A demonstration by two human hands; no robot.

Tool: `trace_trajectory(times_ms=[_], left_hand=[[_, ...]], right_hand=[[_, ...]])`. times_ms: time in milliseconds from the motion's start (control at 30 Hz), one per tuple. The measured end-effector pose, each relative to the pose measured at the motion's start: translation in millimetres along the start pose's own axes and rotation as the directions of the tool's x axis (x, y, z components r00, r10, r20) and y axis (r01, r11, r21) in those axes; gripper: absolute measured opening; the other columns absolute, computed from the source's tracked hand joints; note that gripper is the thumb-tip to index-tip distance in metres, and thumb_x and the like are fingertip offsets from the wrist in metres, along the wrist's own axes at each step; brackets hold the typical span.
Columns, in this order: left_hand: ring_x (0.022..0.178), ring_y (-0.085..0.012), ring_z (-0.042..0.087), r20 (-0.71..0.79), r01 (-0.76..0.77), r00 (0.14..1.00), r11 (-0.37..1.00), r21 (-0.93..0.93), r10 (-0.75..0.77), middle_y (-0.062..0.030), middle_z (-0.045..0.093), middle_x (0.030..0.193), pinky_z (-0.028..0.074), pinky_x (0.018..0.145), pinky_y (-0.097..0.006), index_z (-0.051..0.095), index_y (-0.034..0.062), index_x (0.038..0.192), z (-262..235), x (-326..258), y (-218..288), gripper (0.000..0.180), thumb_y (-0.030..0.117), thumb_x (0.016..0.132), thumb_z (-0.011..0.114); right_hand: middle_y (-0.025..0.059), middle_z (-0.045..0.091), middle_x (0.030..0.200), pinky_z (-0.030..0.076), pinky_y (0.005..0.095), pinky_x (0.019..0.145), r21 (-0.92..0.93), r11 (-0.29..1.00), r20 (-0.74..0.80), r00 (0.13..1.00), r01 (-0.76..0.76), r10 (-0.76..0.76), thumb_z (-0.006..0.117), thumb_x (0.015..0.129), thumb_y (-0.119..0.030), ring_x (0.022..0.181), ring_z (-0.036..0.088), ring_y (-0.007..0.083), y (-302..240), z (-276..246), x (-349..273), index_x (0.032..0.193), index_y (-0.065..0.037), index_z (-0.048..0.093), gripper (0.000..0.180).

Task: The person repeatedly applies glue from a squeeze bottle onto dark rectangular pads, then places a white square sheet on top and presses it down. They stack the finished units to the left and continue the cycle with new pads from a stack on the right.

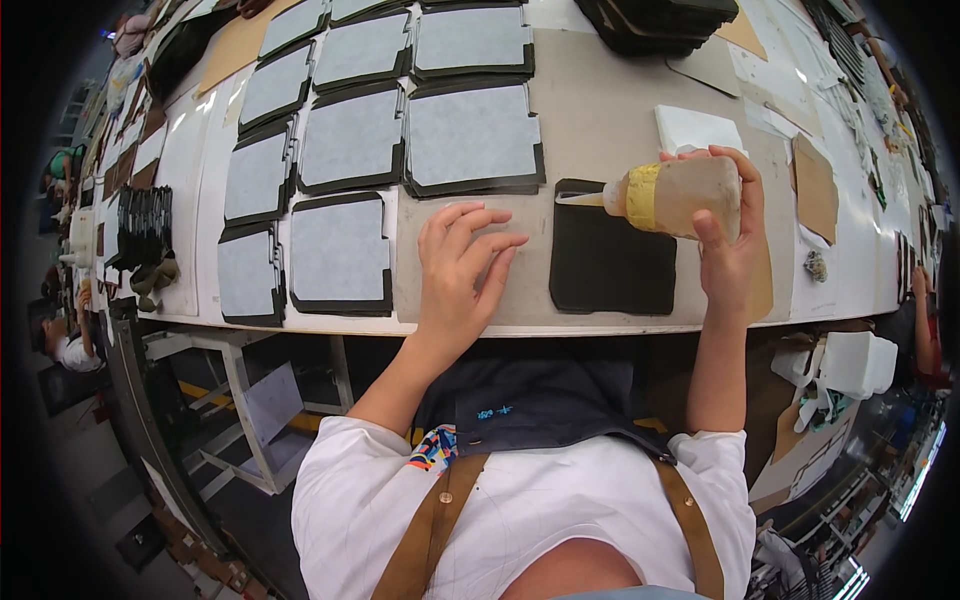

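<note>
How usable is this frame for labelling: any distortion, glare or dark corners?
Head view: fisheye bends the table edge into a curve, and black vignette fills the corners. Mild glare on the white sheets at upper left. The middle is sharp: the bottle in the right hand, the left hand and the black piece read clearly; things at the rim are squeezed small.

A translucent plastic squeeze bottle with a yellow collar [672, 196] lies tipped sideways, nozzle pointing left. Its tip meets the top edge of a flat black rectangular panel [612, 262] on the tabletop [600, 120].

A long pale tabletop [620, 120] spans the room; below its near edge stands a white metal frame [250, 400] (on dark floor [120, 480]), bright light glaring lower right.
</note>
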State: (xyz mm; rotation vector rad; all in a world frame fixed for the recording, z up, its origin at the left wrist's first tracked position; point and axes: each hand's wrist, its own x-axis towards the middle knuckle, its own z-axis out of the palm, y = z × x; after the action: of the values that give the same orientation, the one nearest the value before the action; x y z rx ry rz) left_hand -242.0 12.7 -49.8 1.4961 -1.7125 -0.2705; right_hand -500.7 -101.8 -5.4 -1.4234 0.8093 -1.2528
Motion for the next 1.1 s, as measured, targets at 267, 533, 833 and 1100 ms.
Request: trace_trajectory(times_ms=[267, 533, 833, 1100], left_hand=[[0.127, -0.0318, 0.052, 0.019, 0.022, 1.000, 1.000, 0.014, -0.023, -0.0064, 0.067, 0.122, 0.036, 0.108, -0.044, 0.075, 0.0090, 0.102, -1.0, -0.7, 0.5, 0.017, 0.003, 0.089, 0.066], [0.128, -0.0308, 0.051, 0.030, 0.035, 0.999, 0.999, 0.016, -0.035, -0.0061, 0.068, 0.122, 0.037, 0.109, -0.043, 0.076, 0.0093, 0.103, -1.1, -1.1, 1.1, 0.017, 0.004, 0.091, 0.066], [0.125, -0.0295, 0.052, 0.008, 0.032, 0.999, 0.999, 0.006, -0.032, -0.0035, 0.067, 0.120, 0.036, 0.105, -0.044, 0.075, 0.0115, 0.101, 1.4, -1.2, -0.3, 0.017, 0.003, 0.087, 0.069], [0.124, -0.0302, 0.053, 0.014, -0.011, 1.000, 0.994, 0.106, 0.010, -0.0043, 0.067, 0.121, 0.035, 0.108, -0.047, 0.075, 0.0110, 0.103, -2.7, -5.3, 7.3, 0.019, 0.002, 0.087, 0.068]], right_hand=[[0.0107, 0.061, 0.119, 0.050, 0.0428, 0.104, -0.025, 0.999, 0.074, 0.997, -0.029, 0.031, 0.085, 0.083, -0.036, 0.115, 0.064, 0.0264, -2.5, -9.6, -5.0, 0.135, -0.003, 0.051, 0.071], [0.0151, 0.061, 0.113, 0.055, 0.0519, 0.102, 0.064, 0.997, 0.175, 0.984, -0.046, 0.034, 0.085, 0.082, -0.037, 0.110, 0.065, 0.0282, -7.8, -7.6, -19.5, 0.135, 0.002, 0.050, 0.074], [0.0214, 0.058, 0.130, 0.050, 0.0491, 0.109, 0.383, 0.919, -0.084, 0.987, -0.093, 0.135, 0.079, 0.083, -0.058, 0.128, 0.059, 0.0380, -5.7, -38.9, -29.9, 0.146, -0.002, 0.041, 0.092], [0.0243, 0.055, 0.141, 0.046, 0.0477, 0.113, 0.074, 0.997, -0.397, 0.916, -0.028, 0.055, 0.075, 0.082, -0.064, 0.134, 0.054, 0.0402, -11.4, -95.7, -17.8, 0.151, -0.002, 0.038, 0.100]])
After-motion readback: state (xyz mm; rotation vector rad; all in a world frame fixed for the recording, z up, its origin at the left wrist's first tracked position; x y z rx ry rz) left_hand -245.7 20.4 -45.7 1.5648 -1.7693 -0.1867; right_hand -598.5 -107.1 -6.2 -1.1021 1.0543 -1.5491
